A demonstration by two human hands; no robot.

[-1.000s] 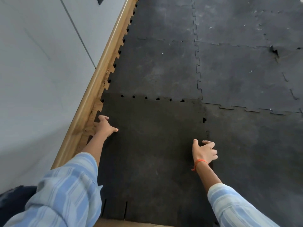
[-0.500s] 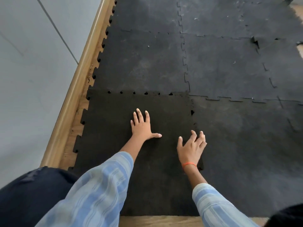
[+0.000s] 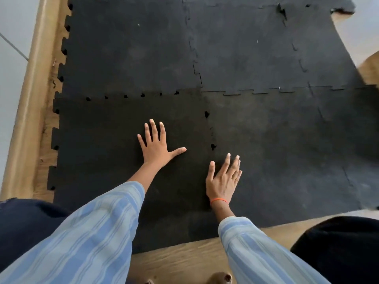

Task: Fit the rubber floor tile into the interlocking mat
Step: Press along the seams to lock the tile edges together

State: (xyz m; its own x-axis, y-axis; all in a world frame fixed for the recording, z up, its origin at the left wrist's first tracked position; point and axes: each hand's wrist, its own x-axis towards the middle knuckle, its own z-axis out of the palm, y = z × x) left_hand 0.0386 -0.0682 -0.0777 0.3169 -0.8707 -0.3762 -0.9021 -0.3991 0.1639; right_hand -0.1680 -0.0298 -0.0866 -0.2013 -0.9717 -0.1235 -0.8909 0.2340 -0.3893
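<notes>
Both hands lie flat, fingers spread, left hand (image 3: 156,147) mid-tile on the rubber floor tile (image 3: 114,152) at the floor's wall edge, right hand (image 3: 223,179) nearer its unseated right seam (gaps showing) against the interlocking mat (image 3: 266,58).

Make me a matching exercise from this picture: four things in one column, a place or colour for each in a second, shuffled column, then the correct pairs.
Things:
1. left hand
2. right hand
3. wristband
4. baseboard

Places or colours:
A. orange
B. flat on the dark tile, fingers spread
C. light wood, along the mat's left edge
D. over the seam at the tile's right edge

Pairs: 1-B, 2-D, 3-A, 4-C
</notes>
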